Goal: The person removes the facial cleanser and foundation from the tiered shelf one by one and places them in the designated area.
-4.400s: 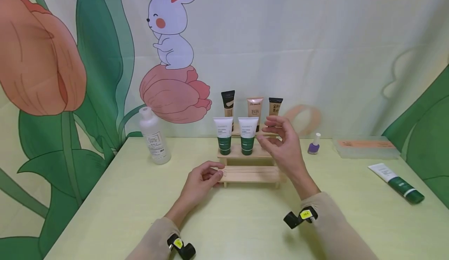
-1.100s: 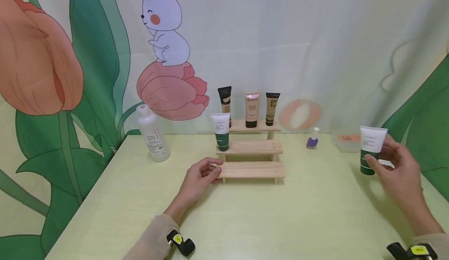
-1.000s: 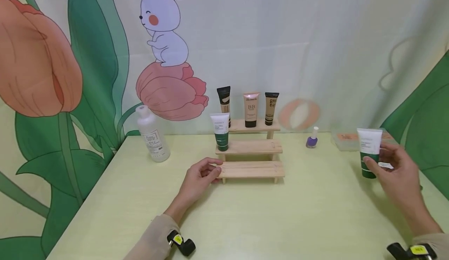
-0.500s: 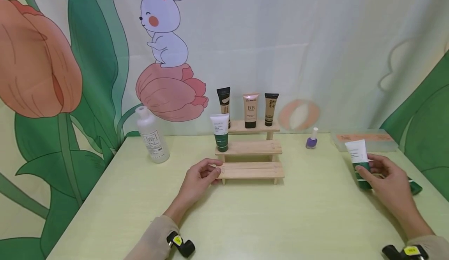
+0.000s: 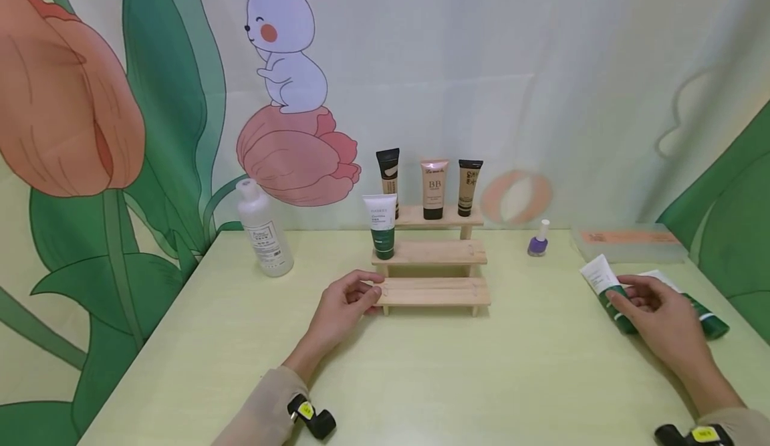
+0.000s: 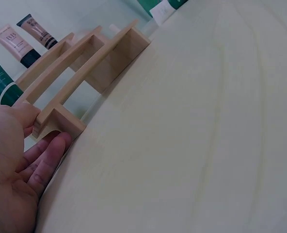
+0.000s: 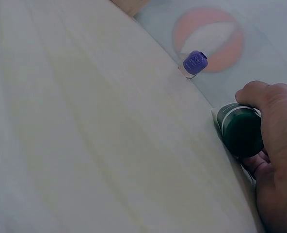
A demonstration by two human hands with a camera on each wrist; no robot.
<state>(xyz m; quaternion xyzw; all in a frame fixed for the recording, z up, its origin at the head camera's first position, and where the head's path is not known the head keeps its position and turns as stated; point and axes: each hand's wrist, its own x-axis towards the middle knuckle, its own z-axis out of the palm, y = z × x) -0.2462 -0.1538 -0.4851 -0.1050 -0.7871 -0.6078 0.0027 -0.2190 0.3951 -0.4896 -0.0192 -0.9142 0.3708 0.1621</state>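
My left hand (image 5: 341, 307) grips the left end of the lowest step of a three-tier wooden stand (image 5: 436, 292); the left wrist view shows the thumb above that step (image 6: 68, 92) and fingers beneath. Far right, my right hand (image 5: 664, 319) holds a white-and-green squeeze tube (image 5: 600, 277), tilted low at the table. Its green cap (image 7: 243, 133) faces the right wrist camera. Partly behind this hand lies a similar tube (image 5: 712, 324). A third white-and-green tube (image 5: 381, 229) stands on the middle step. Up top are a black-and-beige tube (image 5: 389, 165), a pink BB cream tube (image 5: 434, 188) and a small gold-and-black tube (image 5: 469, 188).
A white bottle (image 5: 265, 235) leans a little at the back left. Right of the stand are a purple nail polish bottle (image 5: 538, 242) and a flat translucent box (image 5: 631, 245). A printed curtain (image 5: 511, 65) hangs behind the table.
My right hand has taken one white-and-green tube off the middle step, carried it right and lowered it to the table, tilting it. My left hand keeps its grip on the stand.
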